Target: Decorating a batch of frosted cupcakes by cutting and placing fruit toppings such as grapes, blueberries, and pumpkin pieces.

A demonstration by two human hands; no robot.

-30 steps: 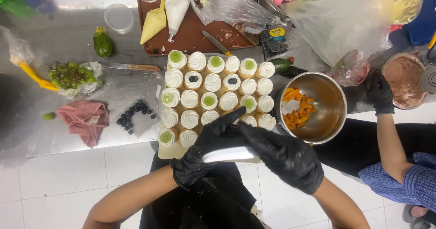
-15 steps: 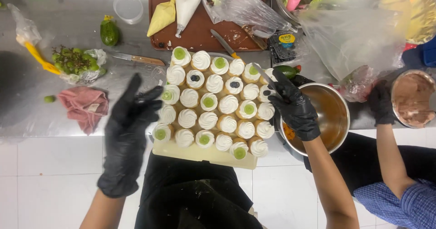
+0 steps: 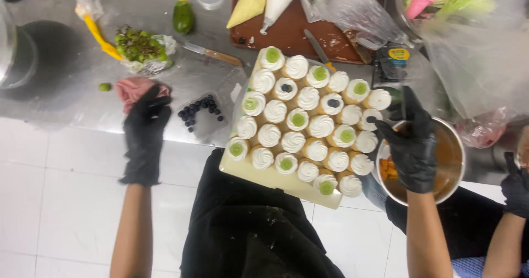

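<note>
— Cups of cream (image 3: 303,121), rows of them on that pale board (image 3: 264,174). Some have a green slice on top, a couple have a dark berry, and most are plain. I'd say the topping is the step in hand, somewhere in the middle.

— Where are the hands?

— Both are off the cups. The left hand (image 3: 144,137), in a black glove, lies flat with its fingers spread. The fingertips touch the pink cloth (image 3: 132,88) on the steel counter (image 3: 66,101), and it grips nothing.

— And the other?

— The right hand (image 3: 413,143) is over the near rim of the steel bowl (image 3: 454,151), just beside the board's right edge. The fingers are splayed apart with the back of the glove up. I see nothing pinched in them, though the palm faces away from me.

— What's in the bowl?

— Orange pieces (image 3: 387,169), low down on the left side, under the wrist.

— So what would a further topping call for?

— As I judge it, a light pinch on one small piece and a gentle set-down, since that cream would dent. The blueberries (image 3: 199,111) sit on a clear sheet between the cloth and the board, close to the left hand. The green grapes (image 3: 138,46) are further back.

— Whose glove is at the far right?

— That's another person's hand (image 3: 515,187), well apart from the bowl's contents.
</note>
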